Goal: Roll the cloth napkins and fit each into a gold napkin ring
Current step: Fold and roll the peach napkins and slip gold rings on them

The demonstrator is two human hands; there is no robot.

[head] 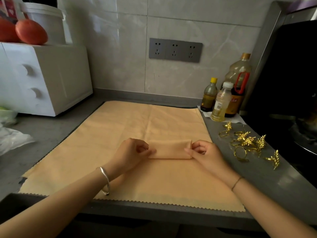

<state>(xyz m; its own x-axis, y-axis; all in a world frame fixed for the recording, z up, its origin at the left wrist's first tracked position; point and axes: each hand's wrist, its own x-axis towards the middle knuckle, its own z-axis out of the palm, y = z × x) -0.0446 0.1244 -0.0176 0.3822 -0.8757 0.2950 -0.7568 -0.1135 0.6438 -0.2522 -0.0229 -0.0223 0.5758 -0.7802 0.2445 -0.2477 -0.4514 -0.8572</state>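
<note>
A rolled peach cloth napkin (pixel 169 149) lies crosswise on a stack of flat peach napkins (pixel 120 131) spread over the grey counter. My left hand (pixel 132 152) pinches the roll's left end with curled fingers. At the roll's right end, my right hand (pixel 204 152) pinches it the same way. Several gold napkin rings (pixel 247 143) with leaf ornaments lie scattered on the counter to the right of the napkins, apart from both hands.
A white microwave (pixel 44 78) stands at the back left with tomatoes (pixel 30 31) and a white bucket (pixel 46 19) on top. Oil and sauce bottles (pixel 223 100) stand at the back right. A dark stove with a pan (pixel 305 133) is at the far right. Plastic bags (pixel 10 136) lie at the left.
</note>
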